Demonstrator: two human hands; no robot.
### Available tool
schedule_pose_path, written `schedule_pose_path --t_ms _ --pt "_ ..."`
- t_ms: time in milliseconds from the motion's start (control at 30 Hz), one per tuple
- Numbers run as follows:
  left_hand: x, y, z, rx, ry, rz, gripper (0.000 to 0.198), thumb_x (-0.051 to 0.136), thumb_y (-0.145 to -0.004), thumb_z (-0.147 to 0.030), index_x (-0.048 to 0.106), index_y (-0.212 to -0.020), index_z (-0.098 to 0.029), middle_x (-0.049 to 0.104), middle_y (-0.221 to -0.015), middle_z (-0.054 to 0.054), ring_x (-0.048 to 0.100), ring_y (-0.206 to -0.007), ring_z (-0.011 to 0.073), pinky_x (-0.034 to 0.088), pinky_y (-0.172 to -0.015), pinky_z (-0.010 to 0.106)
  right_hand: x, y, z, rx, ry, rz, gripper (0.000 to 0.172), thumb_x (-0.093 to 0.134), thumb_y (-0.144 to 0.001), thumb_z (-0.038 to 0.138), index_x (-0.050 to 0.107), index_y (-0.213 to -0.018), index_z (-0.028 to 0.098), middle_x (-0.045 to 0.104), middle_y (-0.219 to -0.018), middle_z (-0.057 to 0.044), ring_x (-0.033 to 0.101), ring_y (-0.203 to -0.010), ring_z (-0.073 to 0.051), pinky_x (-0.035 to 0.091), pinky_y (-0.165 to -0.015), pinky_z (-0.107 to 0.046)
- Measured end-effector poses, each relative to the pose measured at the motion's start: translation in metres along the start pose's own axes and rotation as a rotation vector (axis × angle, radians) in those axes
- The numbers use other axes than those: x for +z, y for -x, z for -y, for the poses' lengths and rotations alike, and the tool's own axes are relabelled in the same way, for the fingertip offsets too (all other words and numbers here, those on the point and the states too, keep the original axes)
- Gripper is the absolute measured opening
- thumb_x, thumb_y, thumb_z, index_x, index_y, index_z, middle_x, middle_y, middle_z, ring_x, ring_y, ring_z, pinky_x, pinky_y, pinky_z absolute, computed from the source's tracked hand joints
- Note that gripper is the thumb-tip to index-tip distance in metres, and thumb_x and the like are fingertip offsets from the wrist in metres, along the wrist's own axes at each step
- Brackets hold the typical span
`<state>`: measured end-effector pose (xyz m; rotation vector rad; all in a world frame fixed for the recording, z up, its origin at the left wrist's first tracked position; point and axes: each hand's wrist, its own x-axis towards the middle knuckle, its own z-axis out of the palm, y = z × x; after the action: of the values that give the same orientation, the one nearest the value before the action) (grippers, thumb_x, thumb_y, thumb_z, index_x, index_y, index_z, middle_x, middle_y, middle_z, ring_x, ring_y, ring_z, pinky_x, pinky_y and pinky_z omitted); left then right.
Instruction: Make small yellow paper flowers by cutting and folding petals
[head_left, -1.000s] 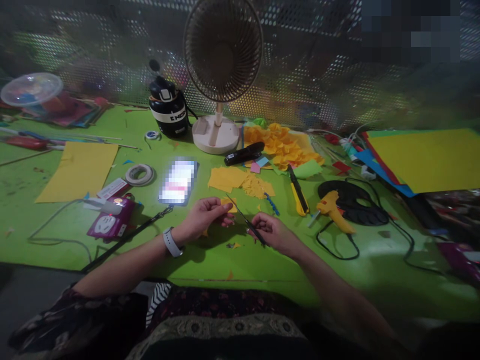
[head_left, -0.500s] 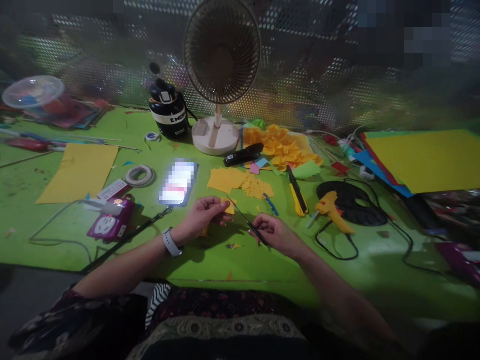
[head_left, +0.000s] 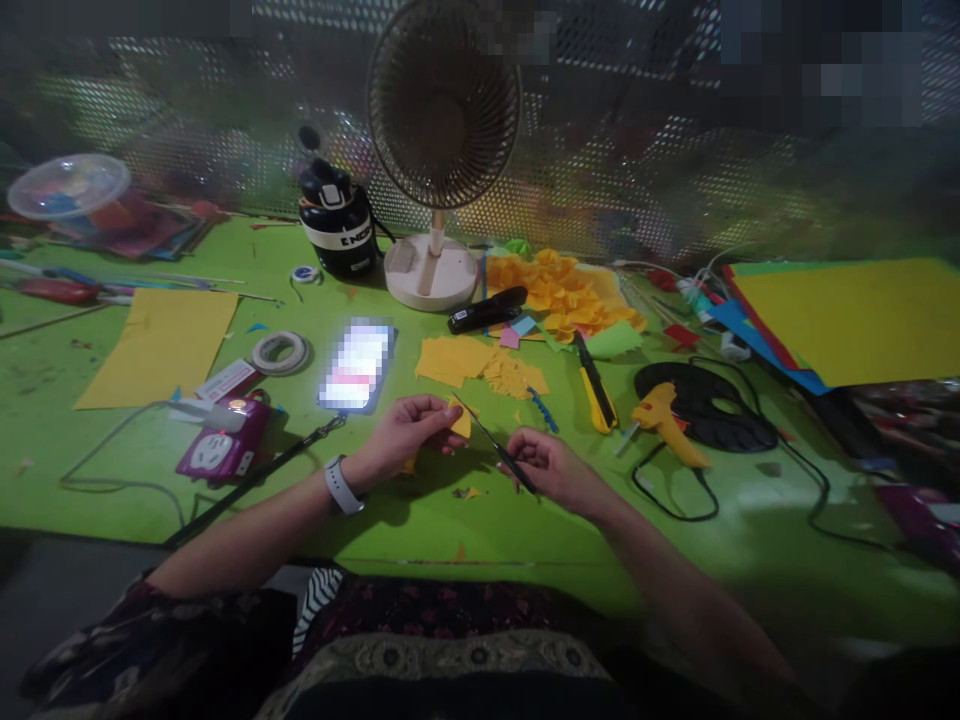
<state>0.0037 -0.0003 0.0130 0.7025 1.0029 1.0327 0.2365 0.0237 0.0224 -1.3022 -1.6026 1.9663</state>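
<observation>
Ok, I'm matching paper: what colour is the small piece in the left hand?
The paper piece is yellow-orange, best seen in the head view.

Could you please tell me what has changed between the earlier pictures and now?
The paper piece in the left hand has shifted slightly towards the person, its visible edge now looking rounder. Nothing was taken up or let go: the right hand still holds the scissors. The phone and glue gun stayed put.

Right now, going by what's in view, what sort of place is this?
Probably a craft workspace: the green table bears a glue gun and a cutter, and the left hand holds a small yellow paper.
</observation>
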Motion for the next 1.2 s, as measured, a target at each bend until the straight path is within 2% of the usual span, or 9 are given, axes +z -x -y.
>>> schedule_pose_path --t_ms 300,633,1200 --pt "-0.0002 -0.0005 -0.0019 0.001 -0.038 -0.023 0.034 0.082 -0.070 -0.041 0.065 -0.080 -0.014 0.071 -0.067 0.001 0.071 -0.064 0.0130 0.055 -0.056 0.020 0.0020 -0.0005 0.0032 0.004 -0.011 -0.016 0.054 0.085 -0.055 0.058 0.054 -0.074 0.018 0.055 -0.061 0.007 0.052 -0.056 -0.008 0.045 -0.053 -0.022" --pt "-0.0009 -0.0004 -0.0040 0.025 -0.063 -0.041 0.024 0.079 -0.075 -0.034 0.067 -0.081 -0.015 0.070 -0.071 0.000 0.068 -0.061 0.0113 0.055 -0.056 0.022 0.0008 0.0009 0.0022 0.000 -0.010 -0.010 0.052 0.085 -0.057 0.057 0.054 -0.074 0.018 0.056 -0.061 0.006 0.053 -0.055 -0.008 0.048 -0.053 -0.023" --pt "-0.0023 -0.0006 -0.0035 0.033 -0.035 -0.044 0.031 0.082 -0.072 -0.037 0.067 -0.083 -0.013 0.070 -0.070 0.001 0.069 -0.061 0.0114 0.056 -0.053 0.020 0.0031 0.0025 0.0038 -0.023 -0.012 -0.036 0.050 0.084 -0.058 0.056 0.054 -0.071 0.019 0.055 -0.059 0.007 0.052 -0.053 -0.008 0.047 -0.050 -0.022"
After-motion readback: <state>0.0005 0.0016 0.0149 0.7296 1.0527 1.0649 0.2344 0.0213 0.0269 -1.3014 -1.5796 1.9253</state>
